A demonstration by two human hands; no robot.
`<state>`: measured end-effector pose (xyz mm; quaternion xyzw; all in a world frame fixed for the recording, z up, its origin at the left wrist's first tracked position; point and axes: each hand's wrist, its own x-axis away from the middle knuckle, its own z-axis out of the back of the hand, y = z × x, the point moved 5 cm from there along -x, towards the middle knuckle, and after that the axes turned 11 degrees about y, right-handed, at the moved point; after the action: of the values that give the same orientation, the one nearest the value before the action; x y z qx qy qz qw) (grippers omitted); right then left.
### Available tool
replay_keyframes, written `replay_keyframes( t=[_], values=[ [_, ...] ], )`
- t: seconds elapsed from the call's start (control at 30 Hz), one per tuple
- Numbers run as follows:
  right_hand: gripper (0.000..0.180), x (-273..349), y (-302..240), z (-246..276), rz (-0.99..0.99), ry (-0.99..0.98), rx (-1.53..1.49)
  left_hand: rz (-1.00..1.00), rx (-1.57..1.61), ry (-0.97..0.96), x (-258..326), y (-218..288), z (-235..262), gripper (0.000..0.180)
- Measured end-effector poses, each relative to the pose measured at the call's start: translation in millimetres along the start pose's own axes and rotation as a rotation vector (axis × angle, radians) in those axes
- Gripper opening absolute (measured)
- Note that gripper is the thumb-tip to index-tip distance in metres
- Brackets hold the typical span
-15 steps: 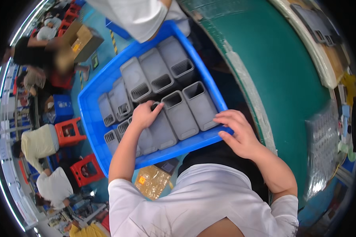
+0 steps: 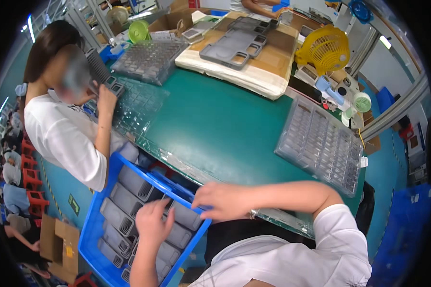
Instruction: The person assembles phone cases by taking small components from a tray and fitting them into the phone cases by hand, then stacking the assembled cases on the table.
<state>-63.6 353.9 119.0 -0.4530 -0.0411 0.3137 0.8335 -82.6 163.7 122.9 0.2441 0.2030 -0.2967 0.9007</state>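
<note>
A blue plastic bin point(image 2: 92, 233) stands in front of me, filled with rows of nested grey phone cases point(image 2: 117, 215). My left hand point(image 2: 153, 222) is over the middle of these stacks, its thumb apart from the fingers. Whether its fingertips touch a case is hard to see. At the bin's near right corner, my right hand point(image 2: 220, 201) has its fingers curled over the rim.
Beyond the bin lies a green table point(image 2: 210, 119). It bears a clear tray point(image 2: 321, 146), a cardboard-topped pad point(image 2: 273, 60) with more grey cases point(image 2: 239, 40), and a yellow fan point(image 2: 324, 50). A co-worker point(image 2: 67, 134) in white stands at the left, holding a stack of grey cases.
My view has swung up and right, bringing the table and the co-worker into sight. The bin now appears lower and turned. My left hand's thumb has spread from its fingers; my right stays at the rim.
</note>
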Motion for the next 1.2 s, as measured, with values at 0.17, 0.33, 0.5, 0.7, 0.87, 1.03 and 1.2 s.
replay_keyframes(
  t=[0.17, 0.33, 0.5, 0.7, 0.87, 1.03, 1.2],
  values=[
    [0.037, -60, 68, 140, -0.116, 0.379, 0.720, -0.201, 0.047, 0.167, -115, 6, -101, 0.032],
    [0.034, -79, 164, 250, -0.410, 0.727, 1.046, -0.015, 0.027, 0.290, -182, 29, -195, 0.048],
    [0.024, -96, 190, 262, -0.350, 0.576, 1.207, 0.235, 0.181, 0.341, -203, 10, -207, 0.049],
    [0.020, -86, 172, 292, -0.115, 0.729, 1.244, 0.219, 0.185, 0.362, -206, 5, -205, 0.045],
    [0.018, -59, 195, 334, -0.265, 0.839, 1.228, 0.188, 0.204, 0.331, -207, 9, -206, 0.045],
    [0.028, -64, 209, 333, -0.406, 0.746, 1.216, 0.166, 0.193, 0.334, -204, 9, -206, 0.045],
    [0.031, -85, 223, 338, -0.676, 0.503, 1.243, 0.172, 0.199, 0.303, -206, 11, -205, 0.044]
  ],
)
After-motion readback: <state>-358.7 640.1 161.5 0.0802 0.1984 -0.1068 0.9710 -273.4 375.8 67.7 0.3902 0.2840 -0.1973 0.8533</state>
